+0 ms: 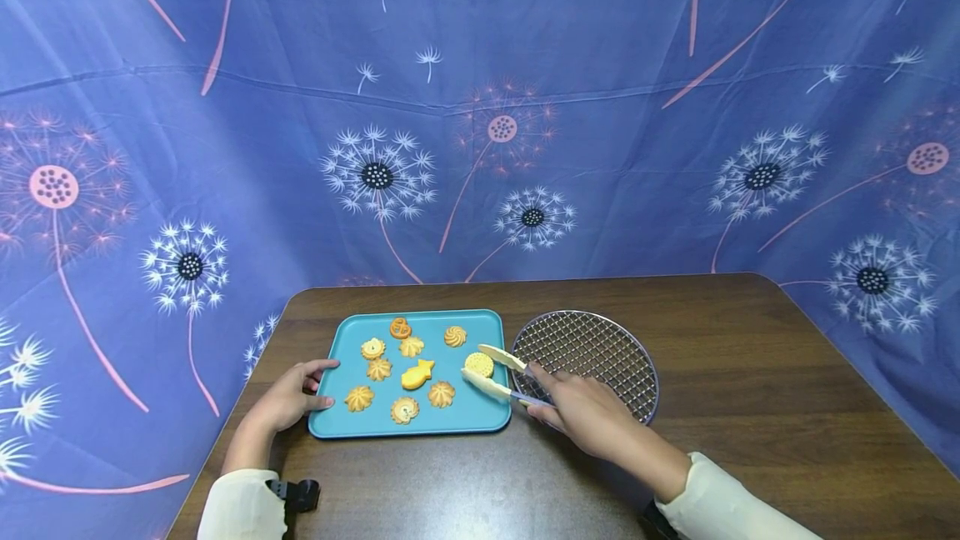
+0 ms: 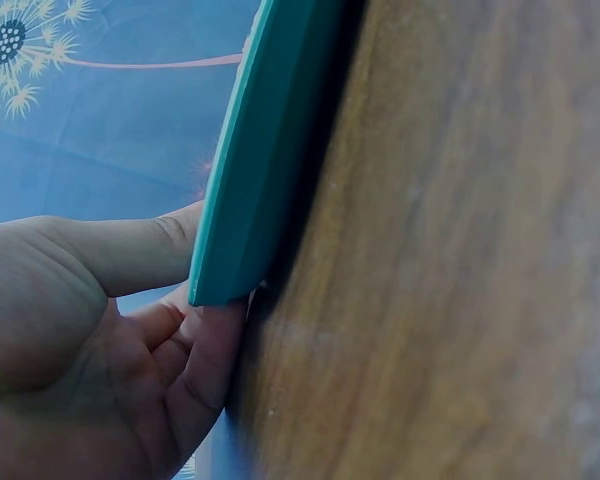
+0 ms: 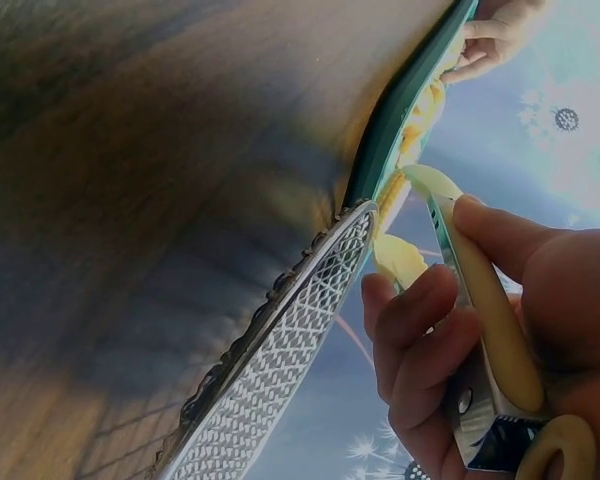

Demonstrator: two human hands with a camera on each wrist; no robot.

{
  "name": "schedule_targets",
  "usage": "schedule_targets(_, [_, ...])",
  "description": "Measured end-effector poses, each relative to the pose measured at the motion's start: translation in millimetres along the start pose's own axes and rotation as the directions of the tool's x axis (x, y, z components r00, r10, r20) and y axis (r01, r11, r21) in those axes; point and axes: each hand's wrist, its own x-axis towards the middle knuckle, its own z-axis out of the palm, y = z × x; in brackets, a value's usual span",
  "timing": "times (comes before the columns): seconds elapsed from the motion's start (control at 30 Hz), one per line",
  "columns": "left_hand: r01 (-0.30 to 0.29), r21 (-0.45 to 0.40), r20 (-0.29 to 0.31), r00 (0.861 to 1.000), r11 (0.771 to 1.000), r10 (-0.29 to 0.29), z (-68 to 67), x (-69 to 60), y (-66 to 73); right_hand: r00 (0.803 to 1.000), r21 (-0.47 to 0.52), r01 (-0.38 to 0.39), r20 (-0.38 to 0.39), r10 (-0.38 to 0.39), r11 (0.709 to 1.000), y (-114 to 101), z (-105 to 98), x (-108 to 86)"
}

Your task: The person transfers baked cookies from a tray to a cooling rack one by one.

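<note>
A blue-green tray (image 1: 457,423) holds several cookies. At its left edge my left hand (image 1: 288,397) grips the rim, thumb on top and fingers beneath, as the left wrist view shows with the hand (image 2: 110,340) at the tray (image 2: 250,170). My right hand (image 1: 592,413) holds cream-tipped tongs (image 1: 491,386), their tips spread on either side of a round yellow cookie (image 1: 479,365) near the tray's right side. In the right wrist view the fingers and thumb of my right hand (image 3: 430,350) curl round the tongs (image 3: 490,320).
A round wire rack (image 1: 585,348) stands just right of the tray, partly under my right hand. Among the other cookies are a fish-shaped one (image 1: 417,374) and a pretzel (image 1: 400,327). A blue dandelion-print cloth (image 1: 630,190) hangs behind the brown table (image 1: 787,407).
</note>
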Motion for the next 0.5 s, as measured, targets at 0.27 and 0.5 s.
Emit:
schedule_targets(0.27, [-0.012, -0.011, 0.006, 1.000, 1.000, 0.012, -0.9, -0.1, 0.5, 1.000, -0.003, -0.011, 0.001, 0.011, 1.000, 2.4, -0.4, -2.8])
schedule_targets(0.5, [-0.014, -0.003, 0.003, 1.000, 1.000, 0.014, -0.9, 0.4, -1.2, 1.000, 0.009, -0.029, -0.011, 0.029, 1.000, 4.6, -0.4, -5.5])
